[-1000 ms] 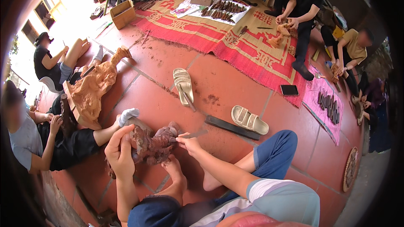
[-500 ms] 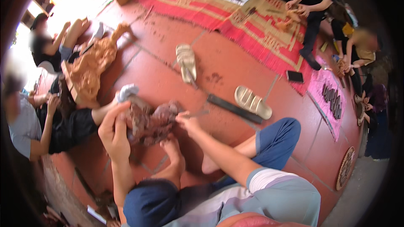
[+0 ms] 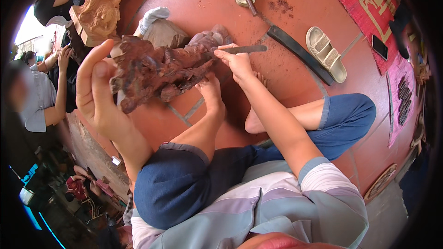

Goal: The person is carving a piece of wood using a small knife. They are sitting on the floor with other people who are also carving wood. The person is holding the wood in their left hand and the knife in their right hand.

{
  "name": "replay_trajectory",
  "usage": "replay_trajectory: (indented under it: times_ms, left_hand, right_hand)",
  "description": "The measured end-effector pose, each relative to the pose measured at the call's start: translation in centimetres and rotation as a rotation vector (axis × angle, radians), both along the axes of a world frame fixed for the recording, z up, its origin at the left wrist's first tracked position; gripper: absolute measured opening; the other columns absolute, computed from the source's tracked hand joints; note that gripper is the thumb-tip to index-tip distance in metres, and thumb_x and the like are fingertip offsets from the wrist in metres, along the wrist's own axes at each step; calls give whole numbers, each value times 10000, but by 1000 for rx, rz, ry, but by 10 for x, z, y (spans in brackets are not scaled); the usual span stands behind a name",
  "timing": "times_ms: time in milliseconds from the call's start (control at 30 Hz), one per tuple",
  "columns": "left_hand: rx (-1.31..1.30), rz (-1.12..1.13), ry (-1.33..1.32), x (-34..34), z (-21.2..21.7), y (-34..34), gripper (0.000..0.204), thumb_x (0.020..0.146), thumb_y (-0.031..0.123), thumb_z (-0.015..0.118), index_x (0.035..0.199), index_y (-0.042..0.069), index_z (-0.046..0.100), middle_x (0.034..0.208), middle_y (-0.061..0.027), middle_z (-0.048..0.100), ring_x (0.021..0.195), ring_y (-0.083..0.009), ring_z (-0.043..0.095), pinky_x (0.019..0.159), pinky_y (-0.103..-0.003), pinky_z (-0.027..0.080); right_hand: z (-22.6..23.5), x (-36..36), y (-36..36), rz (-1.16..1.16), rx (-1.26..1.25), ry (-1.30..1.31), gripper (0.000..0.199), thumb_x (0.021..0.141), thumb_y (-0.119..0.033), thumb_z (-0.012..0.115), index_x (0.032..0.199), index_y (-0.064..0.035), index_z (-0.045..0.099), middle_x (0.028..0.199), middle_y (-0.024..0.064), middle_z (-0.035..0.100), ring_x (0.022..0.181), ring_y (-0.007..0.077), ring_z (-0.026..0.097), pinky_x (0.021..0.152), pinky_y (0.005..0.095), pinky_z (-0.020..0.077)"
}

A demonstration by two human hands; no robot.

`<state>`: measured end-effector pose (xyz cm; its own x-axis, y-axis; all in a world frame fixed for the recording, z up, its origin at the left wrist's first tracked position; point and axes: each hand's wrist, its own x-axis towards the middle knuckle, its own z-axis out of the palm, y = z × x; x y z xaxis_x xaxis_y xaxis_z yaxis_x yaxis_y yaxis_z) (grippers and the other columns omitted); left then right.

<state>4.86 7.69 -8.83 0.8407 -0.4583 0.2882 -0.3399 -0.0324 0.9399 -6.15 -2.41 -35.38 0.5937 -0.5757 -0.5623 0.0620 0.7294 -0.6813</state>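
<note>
Well, handheld carving [image 3: 154, 67] (blue lettering [image 3: 30, 174])

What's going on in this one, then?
The barefoot camera wearer sits on the red tiled floor with a dark reddish-brown carved wooden piece. The left-hand grip holds it by one end, while the right-hand grip has a slim, flat, dark tool angled at its side; whether it is cutting right now can't be told. A long, narrow, dark bar lies beside a beige strapped sandal.
</note>
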Motion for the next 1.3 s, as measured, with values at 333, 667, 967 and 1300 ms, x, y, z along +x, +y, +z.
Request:
replay_trajectory:
  times_ms: [333, 667, 967, 1300]
  left_hand:
    - [-19, -33, -55, 6, -1, 1, 262, 933, 99, 506, 1090, -80, 613, 803, -19, 586, 701, -19, 472, 634, -146, 357]
    - [43, -5, -4, 2, 2, 2, 239, 909, 95, 544, 1075, -46, 642, 757, 8, 555, 704, -17, 464, 638, -141, 345]
    - [9, 21, -33, 0, 2, -3, 237, 914, 92, 523, 1054, -55, 644, 752, 12, 528, 712, -29, 445, 650, -150, 349]
    - [10, -47, -39, 8, 0, 4, 253, 922, 124, 529, 1049, -63, 640, 743, 11, 514, 713, -37, 441, 652, -156, 346]
  right_hand:
    - [-7, 1, -7, -40, 94, 11, 172, 787, -51, 715, 914, -68, 600, 889, 41, 620, 876, 163, 608, 787, 334, 518]
    - [-5, 7, -4, -162, 60, 43, 153, 729, -4, 719, 846, -30, 622, 814, 51, 621, 689, 121, 590, 631, 282, 515]
    - [-10, 7, 2, -162, -44, 25, 129, 745, -1, 713, 837, -18, 625, 746, 26, 613, 644, 75, 546, 585, 207, 434]
    - [-9, 8, -5, -61, -198, 112, 139, 738, 5, 712, 813, -38, 604, 742, 14, 598, 628, 65, 528, 572, 202, 430]
